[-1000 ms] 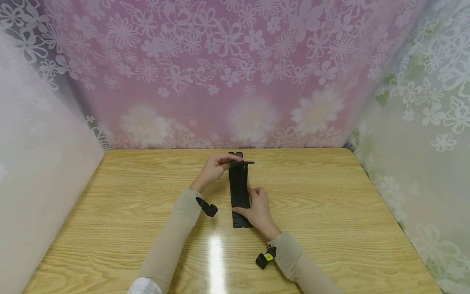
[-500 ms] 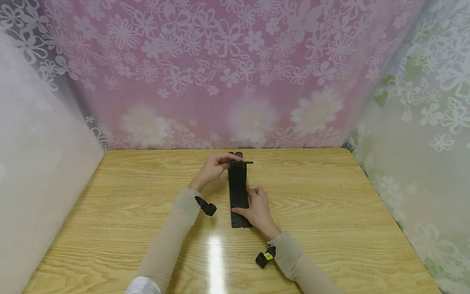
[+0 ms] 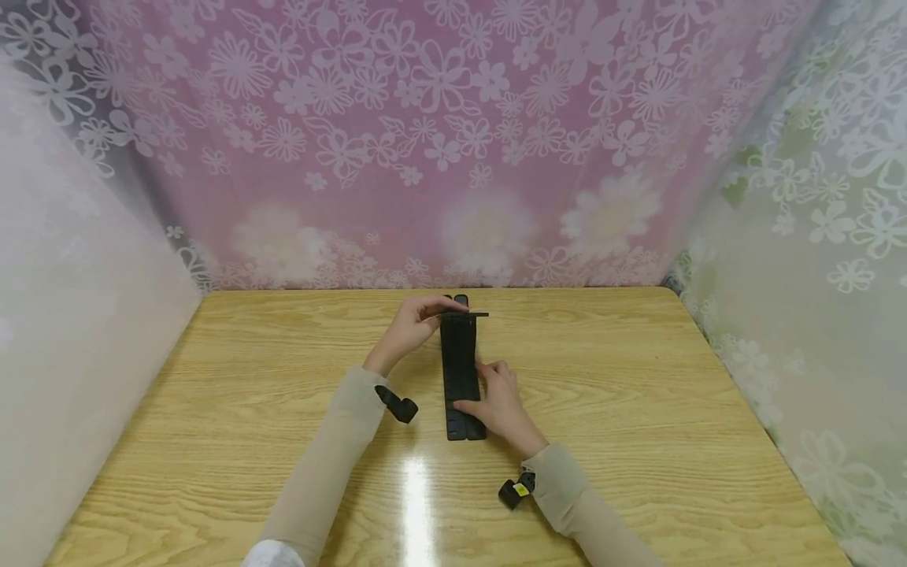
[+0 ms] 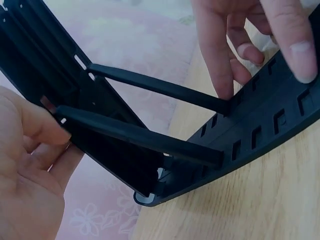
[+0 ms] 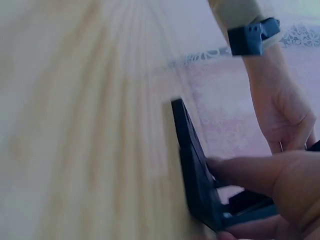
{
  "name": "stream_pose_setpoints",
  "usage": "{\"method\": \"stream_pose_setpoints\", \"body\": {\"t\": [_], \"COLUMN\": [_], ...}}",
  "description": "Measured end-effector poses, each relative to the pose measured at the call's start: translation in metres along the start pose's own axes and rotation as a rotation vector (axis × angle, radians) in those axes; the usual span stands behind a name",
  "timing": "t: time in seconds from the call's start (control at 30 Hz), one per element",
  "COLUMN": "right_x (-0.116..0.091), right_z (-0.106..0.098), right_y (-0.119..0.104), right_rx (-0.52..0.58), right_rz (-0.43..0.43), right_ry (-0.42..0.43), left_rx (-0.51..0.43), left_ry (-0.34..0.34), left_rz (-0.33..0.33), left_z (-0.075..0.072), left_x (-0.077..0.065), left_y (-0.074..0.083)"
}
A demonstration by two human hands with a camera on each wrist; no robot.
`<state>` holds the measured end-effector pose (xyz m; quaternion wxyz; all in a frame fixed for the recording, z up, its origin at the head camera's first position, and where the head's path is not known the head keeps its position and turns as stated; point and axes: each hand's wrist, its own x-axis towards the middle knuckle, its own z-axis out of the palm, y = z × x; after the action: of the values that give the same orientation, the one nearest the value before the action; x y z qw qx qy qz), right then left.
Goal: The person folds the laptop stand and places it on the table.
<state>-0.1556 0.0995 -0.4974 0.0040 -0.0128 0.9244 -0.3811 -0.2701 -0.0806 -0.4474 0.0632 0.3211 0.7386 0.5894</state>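
Note:
A black folding laptop stand (image 3: 464, 378) rests on the wooden table, its raised panel (image 4: 75, 90) angled up from a slotted base (image 4: 260, 135). Two slim support arms (image 4: 145, 135) run from panel to base, their lower ends at the base's slots. At the panel's edge, my left hand (image 3: 414, 323) pinches between thumb and fingers. My right hand (image 3: 501, 402) grips the base's near part, thumb on top and fingers along the right side. In the right wrist view the base's end (image 5: 197, 175) shows edge-on between thumb and fingers, and part of the stand is cut off.
The wooden table (image 3: 248, 441) spreads around the stand. Its far edge meets a pink flowered curtain (image 3: 453, 157), and pale curtains (image 3: 808, 315) hang at both sides. Small black cameras (image 3: 516, 490) are strapped to the wrists.
My right thumb has slid slightly to the right on the base, and the right wrist has shifted a little the same way. The left hand and stand stay nearly in place.

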Motion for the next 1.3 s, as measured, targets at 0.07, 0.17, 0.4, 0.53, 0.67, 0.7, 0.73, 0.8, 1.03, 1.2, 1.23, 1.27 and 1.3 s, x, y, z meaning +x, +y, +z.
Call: {"method": "stream_pose_setpoints", "body": {"t": [0.07, 0.17, 0.4, 0.53, 0.67, 0.7, 0.73, 0.8, 1.03, 1.2, 1.23, 1.27, 1.3], "right_x": [0.002, 0.005, 0.009, 0.010, 0.012, 0.012, 0.013, 0.014, 0.019, 0.022, 0.023, 0.023, 0.024], "right_z": [-0.003, -0.008, -0.025, -0.035, -0.045, -0.048, -0.050, -0.056, -0.073, -0.081, -0.082, -0.083, -0.084], "right_y": [0.000, 0.000, -0.002, -0.004, -0.008, -0.009, -0.010, -0.012, -0.020, -0.024, -0.024, -0.025, -0.026], "right_rx": [-0.010, -0.041, 0.002, 0.066, 0.107, 0.113, 0.119, 0.117, 0.114, 0.133, 0.142, 0.151, 0.168], "right_rz": [0.001, -0.003, 0.002, 0.001, 0.001, 0.001, 0.001, -0.014, -0.049, -0.060, -0.062, -0.068, -0.076], "right_ry": [-0.030, -0.076, -0.202, -0.262, -0.275, -0.270, -0.262, -0.242, -0.180, -0.115, -0.098, -0.080, -0.061], "left_rx": [0.006, 0.012, 0.011, 0.007, 0.010, 0.012, 0.011, 0.017, 0.031, 0.026, 0.033, 0.043, 0.058], "left_ry": [0.009, 0.038, 0.116, 0.148, 0.172, 0.175, 0.178, 0.181, 0.217, 0.259, 0.266, 0.273, 0.281], "left_rz": [-0.001, -0.008, 0.054, 0.072, 0.064, 0.059, 0.052, 0.040, 0.039, 0.026, 0.023, 0.023, 0.022], "left_z": [0.000, 0.000, -0.001, -0.001, 0.000, 0.000, 0.000, 0.000, 0.000, 0.001, 0.001, 0.001, 0.001], "left_x": [0.000, 0.000, -0.003, -0.006, -0.009, -0.010, -0.011, -0.014, -0.026, -0.028, -0.029, -0.030, -0.030], "left_y": [0.000, -0.002, 0.001, 0.006, 0.013, 0.015, 0.017, 0.023, 0.042, 0.036, 0.036, 0.035, 0.035]}}
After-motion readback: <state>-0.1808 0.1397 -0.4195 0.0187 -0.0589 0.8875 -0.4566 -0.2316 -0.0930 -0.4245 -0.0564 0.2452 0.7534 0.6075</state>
